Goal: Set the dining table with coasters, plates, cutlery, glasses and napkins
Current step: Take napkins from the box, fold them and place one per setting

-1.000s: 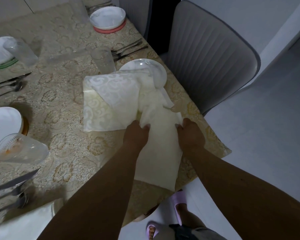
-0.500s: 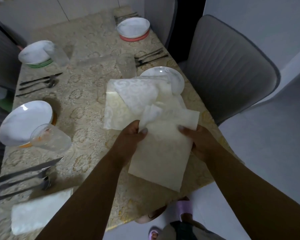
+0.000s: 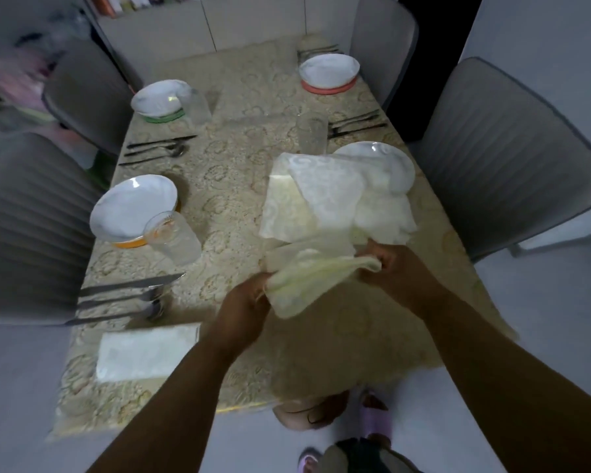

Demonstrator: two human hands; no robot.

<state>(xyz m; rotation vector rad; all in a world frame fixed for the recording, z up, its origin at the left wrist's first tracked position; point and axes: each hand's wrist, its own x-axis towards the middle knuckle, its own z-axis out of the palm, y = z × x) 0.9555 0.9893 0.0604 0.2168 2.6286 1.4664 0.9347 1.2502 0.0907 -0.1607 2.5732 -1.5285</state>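
soft cream napkin hangs crumpled, pinched between both hands.

Home dining room – set table, padded chairs

You have four plates on the table: at 10, 11, 12 and 1 o'clock. A folded napkin lies at 8 o'clock, behind it cutlery.
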